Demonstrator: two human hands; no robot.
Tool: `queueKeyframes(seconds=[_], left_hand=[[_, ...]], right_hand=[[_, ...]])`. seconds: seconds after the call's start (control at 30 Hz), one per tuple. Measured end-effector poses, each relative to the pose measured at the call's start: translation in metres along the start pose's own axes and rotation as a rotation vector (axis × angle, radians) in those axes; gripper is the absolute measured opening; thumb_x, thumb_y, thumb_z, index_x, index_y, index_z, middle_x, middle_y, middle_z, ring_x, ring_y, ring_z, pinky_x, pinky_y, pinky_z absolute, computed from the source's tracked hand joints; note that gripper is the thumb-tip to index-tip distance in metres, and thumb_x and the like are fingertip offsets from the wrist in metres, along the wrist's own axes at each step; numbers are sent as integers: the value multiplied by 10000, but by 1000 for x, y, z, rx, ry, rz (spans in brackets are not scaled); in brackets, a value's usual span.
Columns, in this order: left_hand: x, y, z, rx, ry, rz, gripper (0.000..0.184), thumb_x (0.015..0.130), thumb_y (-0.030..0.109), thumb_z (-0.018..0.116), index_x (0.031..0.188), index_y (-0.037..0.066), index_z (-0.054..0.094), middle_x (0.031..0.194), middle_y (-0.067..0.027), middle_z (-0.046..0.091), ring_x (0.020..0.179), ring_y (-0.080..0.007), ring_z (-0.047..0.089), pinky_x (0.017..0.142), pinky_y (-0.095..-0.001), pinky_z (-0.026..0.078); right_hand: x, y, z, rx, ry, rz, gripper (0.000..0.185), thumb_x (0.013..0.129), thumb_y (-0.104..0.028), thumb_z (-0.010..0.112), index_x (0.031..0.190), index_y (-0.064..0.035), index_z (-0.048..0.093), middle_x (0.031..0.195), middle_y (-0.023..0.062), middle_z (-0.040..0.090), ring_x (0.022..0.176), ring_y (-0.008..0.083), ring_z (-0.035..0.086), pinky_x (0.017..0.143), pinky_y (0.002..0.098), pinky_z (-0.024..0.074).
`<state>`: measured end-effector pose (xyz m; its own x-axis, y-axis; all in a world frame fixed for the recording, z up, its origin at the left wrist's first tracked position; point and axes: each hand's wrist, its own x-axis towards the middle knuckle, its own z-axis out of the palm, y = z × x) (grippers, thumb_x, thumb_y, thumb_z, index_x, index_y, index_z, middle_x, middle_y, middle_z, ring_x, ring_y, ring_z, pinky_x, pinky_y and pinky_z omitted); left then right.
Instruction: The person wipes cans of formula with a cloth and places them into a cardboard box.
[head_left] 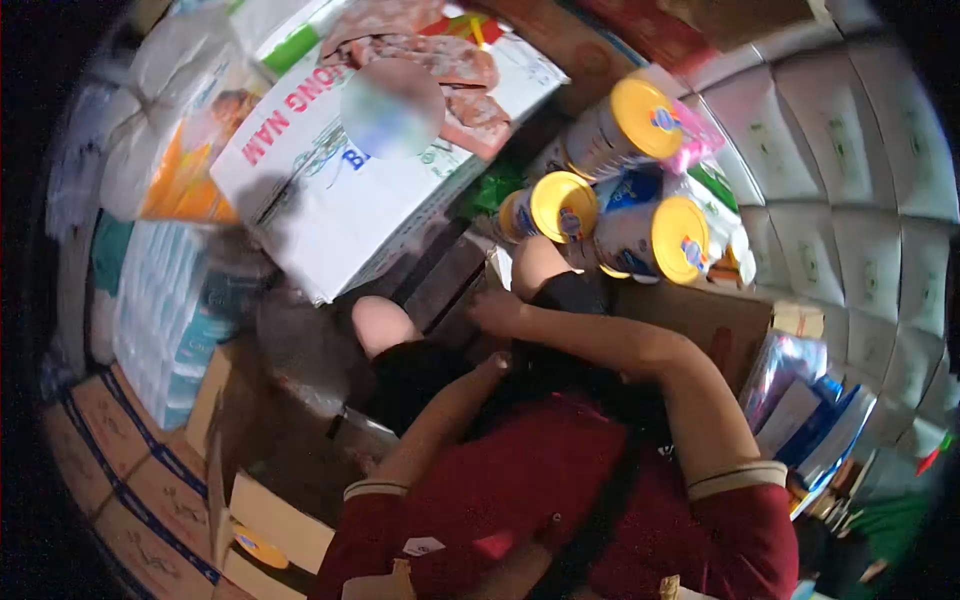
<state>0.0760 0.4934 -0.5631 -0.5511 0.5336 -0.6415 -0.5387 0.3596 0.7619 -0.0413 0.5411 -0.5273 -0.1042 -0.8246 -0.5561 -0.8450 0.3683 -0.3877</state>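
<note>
Cartons, brown and stacked, at 8 o'clock; above them, at 9 o'clock, a clear-wrapped pack. At 10 o'clock, a white carton with red lettering, tilted in view, a patterned cloth lying on its top. Near centre, the left hand, low between the knees; its fingers are blurred, and whether they are apart or closed cannot be told. Just above it, the right hand, its grip likewise indistinct. Nearest the right hand, towards 12 o'clock, a small pale item; contact cannot be determined. Between 1 and 2 o'clock, yellow-lidded cans, grouped beyond the knee. At 2 o'clock, white packs in rows; at 4 o'clock, blue-and-white packets.
</note>
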Motion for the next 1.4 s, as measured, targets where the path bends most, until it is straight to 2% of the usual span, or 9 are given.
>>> queueKeyframes(seconds=[0.13, 0.4, 0.7, 0.8, 0.9, 0.97, 1.07, 1.17, 1.4], left_hand=[[-19, -7, -17, 158, 34, -9, 260, 796, 274, 571, 967, 78, 564, 939, -121, 594, 760, -280, 587, 711, -405, 477], [-73, 23, -86, 605, 172, -6, 220, 792, 251, 575, 936, 85, 581, 931, -120, 602, 749, -287, 588, 715, -407, 471], [-48, 88, -63, 1023, 229, -112, 175, 786, 224, 579, 902, 94, 600, 922, -117, 611, 736, -293, 589, 719, -410, 465], [-79, 58, -84, 971, 705, 403, 169, 761, 207, 583, 879, 92, 623, 875, -106, 618, 751, -303, 586, 717, -371, 468], [-74, 16, -118, 790, 699, 295, 172, 753, 195, 596, 868, 75, 640, 847, -103, 626, 736, -267, 595, 699, -336, 476], [-78, 12, -102, 824, 972, 536, 164, 742, 148, 593, 869, 61, 648, 829, -110, 630, 745, -258, 599, 701, -316, 477], [-75, 19, -91, 746, 1061, 514, 206, 755, 156, 518, 838, 8, 635, 803, -129, 630, 761, -300, 585, 734, -345, 465], [-57, 203, -2, 647, 1386, 80, 201, 765, 137, 482, 793, -3, 624, 759, -119, 625, 717, -279, 580, 682, -358, 460], [-50, 176, -28, 609, 1312, 187, 234, 751, 233, 503, 808, 33, 608, 748, -135, 611, 668, -300, 565, 612, -395, 434]], right_hand=[[10, -4, 13, 20, 99, -114, 223, 782, -179, 452, 876, -53, 611, 843, 170, 609, 755, 299, 620, 597, 408, 496], [28, -9, 31, -19, 86, -137, 216, 751, -201, 485, 836, -61, 626, 807, 155, 615, 739, 296, 616, 585, 413, 489], [8, 19, -54, 179, 200, -85, 205, 740, -192, 509, 852, -70, 630, 819, 143, 619, 743, 286, 614, 588, 411, 487], [1, 32, -70, 212, 263, 11, 203, 736, -189, 517, 857, -73, 631, 823, 139, 620, 744, 283, 614, 589, 411, 487], [-5, 44, -45, 266, 366, 236, 202, 732, -186, 525, 863, -76, 632, 827, 135, 622, 746, 280, 613, 589, 410, 486], [-17, 56, -23, 321, 427, 408, 202, 729, -184, 530, 866, -78, 633, 829, 132, 622, 747, 278, 613, 590, 410, 486], [-23, 66, 7, 372, 490, 568, 202, 725, -181, 538, 871, -81, 635, 833, 128, 624, 748, 274, 612, 591, 409, 485], [-24, 68, 10, 404, 521, 604, 203, 721, -178, 546, 877, -84, 636, 837, 124, 625, 749, 271, 612, 592, 408, 485], [-32, 67, 7, 442, 561, 628, 208, 712, -171, 565, 889, -90, 639, 846, 115, 628, 753, 263, 611, 594, 407, 483]])
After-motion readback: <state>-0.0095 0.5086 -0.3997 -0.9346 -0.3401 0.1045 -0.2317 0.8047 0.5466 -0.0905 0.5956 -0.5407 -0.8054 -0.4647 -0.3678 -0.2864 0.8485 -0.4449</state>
